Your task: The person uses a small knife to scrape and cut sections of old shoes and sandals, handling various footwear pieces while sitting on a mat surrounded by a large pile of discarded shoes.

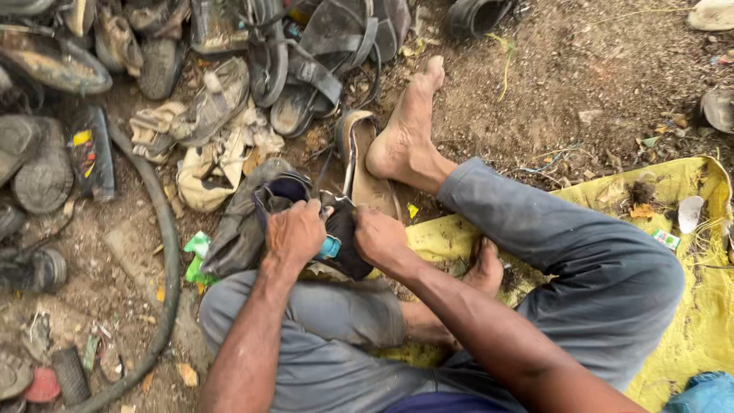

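- While the person sits on a yellow sheet (688,306) spread over bare dirt, both hands close on 1 dark shoe (336,229) held above the left knee.
- Left hand (294,233): fingers wrapped over the shoe's dark upper, gripping it firmly.
- Right hand (378,237): closed on the shoe's right side; a blue tool (330,247) shows between the 2 hands.
- Bare foot (405,130): rests on a tan sandal (359,153) on the dirt.
- Worn shoes (214,99) lie heaped toward the upper left, beside a dark hose (170,260).

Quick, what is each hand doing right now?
Left hand: closed, gripping the dark shoe.
Right hand: closed on the same shoe, from the other side.
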